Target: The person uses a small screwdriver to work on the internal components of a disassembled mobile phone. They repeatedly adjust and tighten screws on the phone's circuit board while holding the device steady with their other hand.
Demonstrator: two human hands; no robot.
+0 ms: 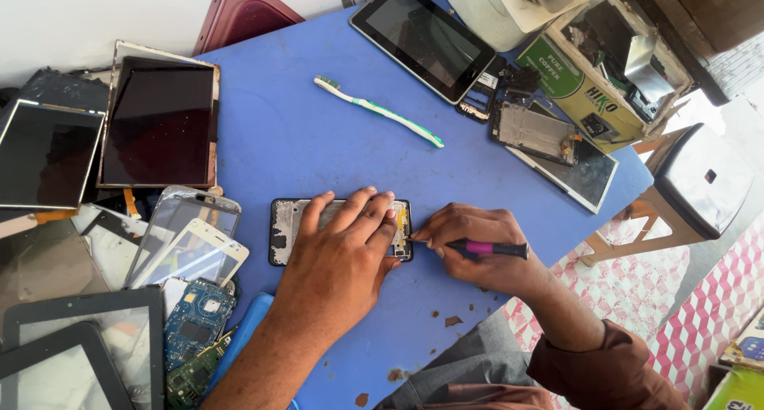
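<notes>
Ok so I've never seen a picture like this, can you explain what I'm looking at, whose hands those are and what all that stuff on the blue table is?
This is one picture from a camera worn on a person's head, looking down at their own two bare hands over a blue table. The left hand lies flat on an opened phone, pressing it down. The right hand holds a small screwdriver with a pink and black handle, its tip at the phone's right end. Around them lie a green and white toothbrush, a tablet, another opened device, loose glass screens and green circuit boards on the left, and a cardboard box of parts at the top right.
</notes>
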